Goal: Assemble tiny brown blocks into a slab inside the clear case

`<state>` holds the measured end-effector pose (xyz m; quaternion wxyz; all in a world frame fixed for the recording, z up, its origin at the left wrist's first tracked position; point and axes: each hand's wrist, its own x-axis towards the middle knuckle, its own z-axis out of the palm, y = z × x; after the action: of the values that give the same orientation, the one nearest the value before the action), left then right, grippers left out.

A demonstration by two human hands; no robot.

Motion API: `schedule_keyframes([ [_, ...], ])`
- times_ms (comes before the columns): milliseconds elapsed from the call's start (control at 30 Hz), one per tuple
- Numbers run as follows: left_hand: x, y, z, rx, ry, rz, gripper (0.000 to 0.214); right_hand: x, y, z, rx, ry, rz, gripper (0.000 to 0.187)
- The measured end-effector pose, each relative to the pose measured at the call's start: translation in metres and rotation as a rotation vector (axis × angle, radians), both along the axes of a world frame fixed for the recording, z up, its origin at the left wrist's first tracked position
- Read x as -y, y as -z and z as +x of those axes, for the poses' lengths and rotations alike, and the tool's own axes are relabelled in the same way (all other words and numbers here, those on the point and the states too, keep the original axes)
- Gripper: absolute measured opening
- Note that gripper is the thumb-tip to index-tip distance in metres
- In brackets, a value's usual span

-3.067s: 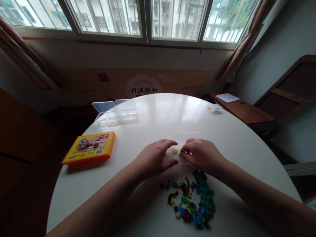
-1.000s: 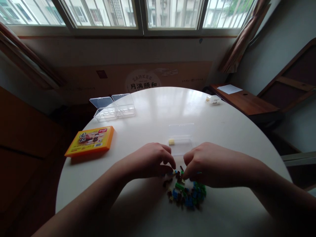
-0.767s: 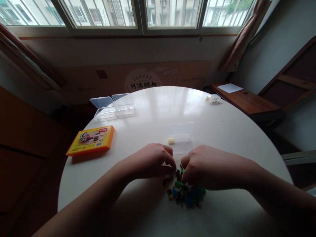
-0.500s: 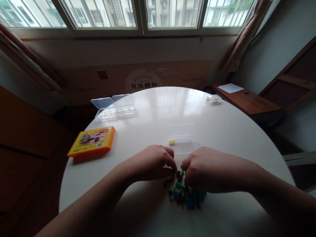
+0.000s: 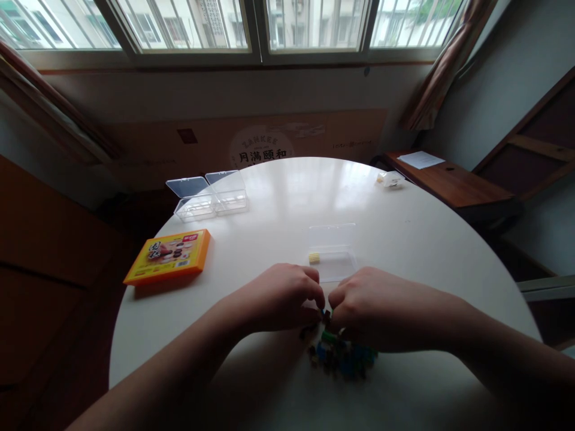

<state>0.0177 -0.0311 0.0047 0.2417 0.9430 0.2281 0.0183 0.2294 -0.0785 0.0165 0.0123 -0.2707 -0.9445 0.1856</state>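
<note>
A pile of small blue, green, dark and yellowish pieces (image 5: 345, 359) lies on the white table near its front. Above the pile's far left side, my left hand (image 5: 291, 296) is closed, thumb and forefinger pinched at small pieces too tiny to name. My right hand (image 5: 359, 305) faces it from the right, fingers curled down at the pile's far edge; its fingertips are mostly hidden. Between the two hands a little dark and green shows. Just beyond them stands a clear plastic box (image 5: 336, 266) with its lid open, holding a pale yellow ridged block (image 5: 314, 258) in its left corner.
An orange-yellow flat box (image 5: 168, 257) lies at the table's left. Behind it are two clear boxes with raised lids (image 5: 211, 200). A small clear packet (image 5: 390, 179) sits at the far right edge. The round white table (image 5: 269, 221) ends close to a brown side desk (image 5: 453, 179).
My right hand has shifted slightly left, so the gap between my hands is narrower. A bit of blue now shows by my left fingertips. The boxes stay put.
</note>
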Motion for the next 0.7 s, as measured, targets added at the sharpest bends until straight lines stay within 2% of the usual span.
schedule_keyframes([
  [333,0.0,0.001,0.0,-0.027,0.005,0.025,0.004,0.0,0.007,-0.004,0.064,-0.029,0.073,0.017],
  [533,0.001,0.002,0.0,-0.024,0.024,0.052,0.005,0.0,-0.003,-0.003,-0.006,-0.022,-0.005,0.015],
  [633,-0.001,-0.002,-0.006,0.009,0.011,0.041,0.005,-0.007,-0.01,0.006,-0.137,0.046,-0.038,0.015],
  [700,-0.005,-0.006,-0.012,0.027,-0.028,0.064,0.007,-0.016,-0.011,0.013,-0.214,0.163,-0.001,0.013],
])
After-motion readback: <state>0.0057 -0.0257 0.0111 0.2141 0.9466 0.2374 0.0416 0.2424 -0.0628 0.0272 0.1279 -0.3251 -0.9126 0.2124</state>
